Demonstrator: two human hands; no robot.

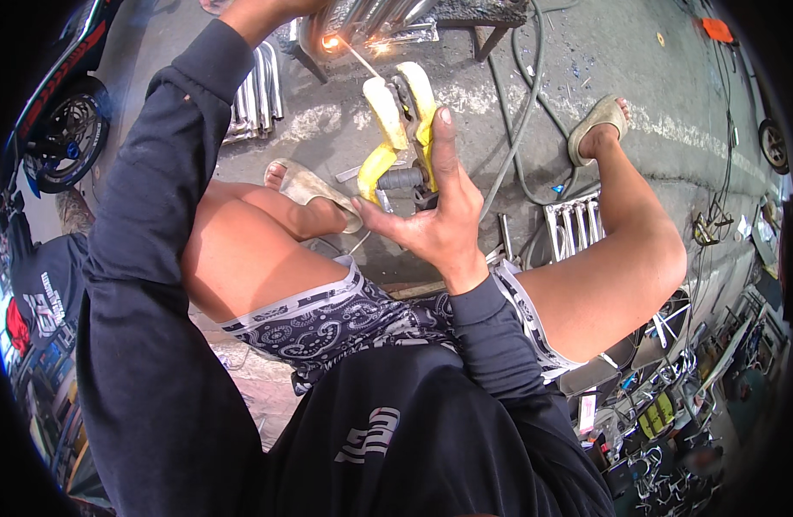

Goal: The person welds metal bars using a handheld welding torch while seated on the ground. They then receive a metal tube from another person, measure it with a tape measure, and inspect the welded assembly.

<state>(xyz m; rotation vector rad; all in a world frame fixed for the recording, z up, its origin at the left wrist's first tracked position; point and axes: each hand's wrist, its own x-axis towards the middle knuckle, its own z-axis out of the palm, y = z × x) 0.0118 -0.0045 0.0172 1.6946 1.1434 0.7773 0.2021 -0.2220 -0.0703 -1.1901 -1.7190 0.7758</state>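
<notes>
My right hand (452, 207) is closed round a welding electrode holder whose arms are wrapped in yellow and cream tape (386, 112), with thumb and index finger extended alongside. A grey coil spring (401, 178) sits between its arms. From its far end a thin welding rod (360, 60) points at a bundle of shiny bent metal tubes (370, 19). Orange light and sparks glow by the rod's tip. My left hand (271, 10) reaches to the tubes' left side, at the top edge; its fingers are cut off, so its grip cannot be seen.
The tubes lie on a low metal bench (478, 12). More bent tubes (257, 95) are stacked on the floor at left, others (575, 226) near my right leg. Grey cables (515, 129) cross the concrete. A motorcycle wheel (69, 133) stands at far left; metal parts (672, 431) clutter the lower right.
</notes>
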